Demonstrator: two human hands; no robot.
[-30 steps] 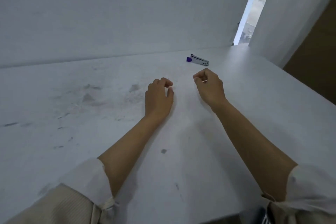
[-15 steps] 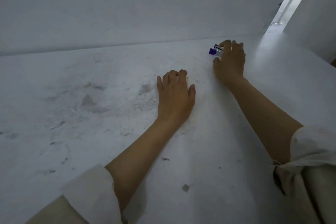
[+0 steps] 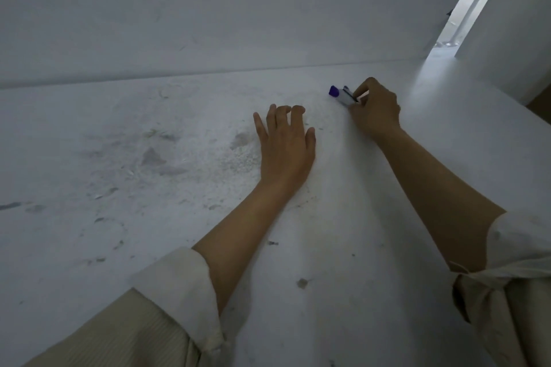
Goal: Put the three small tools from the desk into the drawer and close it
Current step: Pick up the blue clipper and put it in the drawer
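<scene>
A small silver tool with a purple end (image 3: 340, 94) lies near the back of the white desk (image 3: 119, 173). My right hand (image 3: 374, 110) pinches its right end between thumb and fingers; the purple tip sticks out to the left. My left hand (image 3: 286, 146) rests flat on the desk, palm down, fingers spread, a short way left of and nearer than the tool. It holds nothing. No drawer and no other tools are in view.
A white wall (image 3: 208, 9) rises behind the desk. A bright narrow gap (image 3: 468, 6) opens at the back right corner beside a white side panel (image 3: 518, 24). The desk surface is scuffed and stained, with small dark specks (image 3: 301, 283) near me.
My right hand reached forward to the tool and closed its fingers on it. My left hand opened from a loose fist and flattened on the desk. The view shifted closer.
</scene>
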